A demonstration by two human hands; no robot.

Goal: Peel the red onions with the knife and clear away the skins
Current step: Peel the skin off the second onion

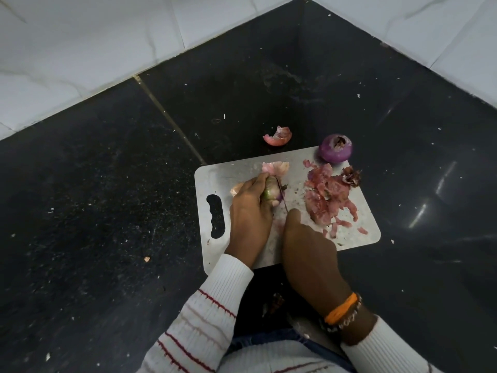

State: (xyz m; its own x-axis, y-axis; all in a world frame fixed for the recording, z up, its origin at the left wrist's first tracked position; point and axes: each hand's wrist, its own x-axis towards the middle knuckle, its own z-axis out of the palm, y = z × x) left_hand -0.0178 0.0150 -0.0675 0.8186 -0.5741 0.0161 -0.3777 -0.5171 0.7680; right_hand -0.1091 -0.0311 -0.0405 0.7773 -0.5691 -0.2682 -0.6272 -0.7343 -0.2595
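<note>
surface: dark polished stone table [107,184], speckled with pale crumbs, meeting white tiled walls [67,49] in a corner at 12 o'clock.
cutting board: pale grey board [236,168] lying flat at frame centre, its handle slot [216,216] at the 9 o'clock end.
left hand: left hand [251,211] is curling its fingers round a partly skinned red onion [273,191], pinning it on the board; loose pink skin is fanning out at 12 o'clock of that onion.
right hand: right hand [309,249] is closing round the knife handle, which is hidden under the palm; index finger is lying along the top.
knife: thin blade [282,196] is showing edge-on, pressing against the 3 o'clock side of the held onion.
peeled onion: second onion [336,148], purple and skinless, is sitting at the board's 1 o'clock corner; cannot tell whether it is resting on the board or just off it.
skins: pile of pink-red skins [326,196] is lying on the 3 o'clock half of the board, with a dry root tuft at its far edge.
stray skin: one curled piece [278,136] is lying on the table at 12 o'clock, apart from the board.
wrist: orange band [341,309] and a beaded one are sitting on the right wrist.
sleeves: white ribbed knit with red stripes [209,313].
</note>
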